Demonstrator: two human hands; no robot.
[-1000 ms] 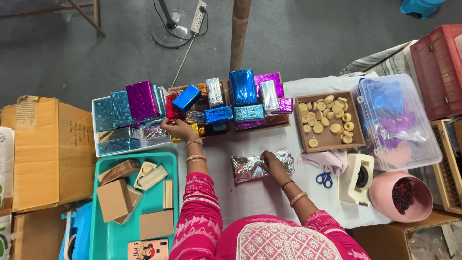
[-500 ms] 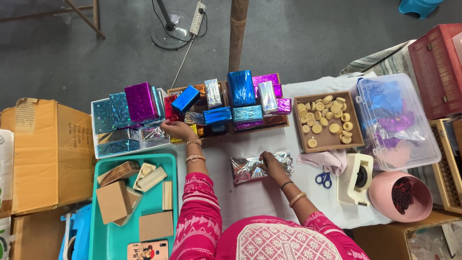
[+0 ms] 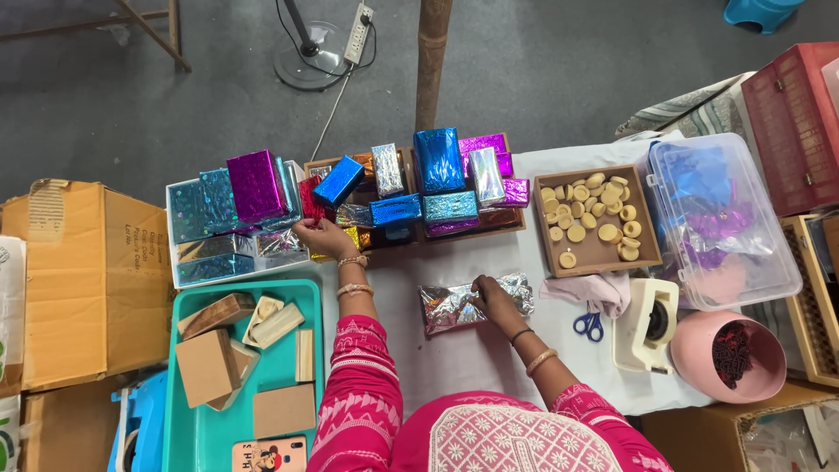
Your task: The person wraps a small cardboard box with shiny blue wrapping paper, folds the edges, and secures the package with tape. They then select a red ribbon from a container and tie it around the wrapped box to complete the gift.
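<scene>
Silver foil wraps the flat parcel [image 3: 476, 303] on the white tabletop [image 3: 454, 350], and the right hand [image 3: 494, 297] presses down on its middle, fingers curled over the wrapping. The left hand [image 3: 319, 234] reaches forward and pinches a red foil-wrapped box [image 3: 310, 199] among the shiny wrapped boxes. Blue-handled scissors [image 3: 590, 325] lie just right of the right hand, a teal tray [image 3: 310, 293] of wooden blocks left of the left forearm.
</scene>
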